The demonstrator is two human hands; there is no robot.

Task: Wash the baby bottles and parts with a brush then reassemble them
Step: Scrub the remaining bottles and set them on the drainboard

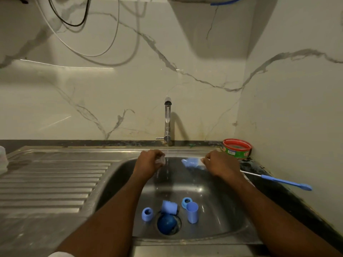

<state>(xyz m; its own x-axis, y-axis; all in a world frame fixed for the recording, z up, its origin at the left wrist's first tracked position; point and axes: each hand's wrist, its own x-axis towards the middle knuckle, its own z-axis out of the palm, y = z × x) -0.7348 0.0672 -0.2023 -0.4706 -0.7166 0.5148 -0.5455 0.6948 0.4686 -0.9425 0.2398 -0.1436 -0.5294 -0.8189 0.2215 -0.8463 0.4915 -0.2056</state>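
My left hand [148,161] grips a small clear part [161,160], likely a teat, just left of the thin water stream [167,149] from the tap [168,119]. My right hand [220,164] holds the bottle brush near its pale blue head [192,162]; its white rod and blue handle [286,182] stick out right over the counter. On the sink floor lie blue parts: a collar ring [147,214], a cap [169,207], another ring [185,201], a tall cup-shaped cap [192,212] and a dark blue drain plug [166,223].
The steel sink [213,197] sits between a ribbed draining board [52,180] on the left and a dark counter on the right. A red and green tub [237,148] stands in the back right corner. A whitish object [2,160] is at the far left edge.
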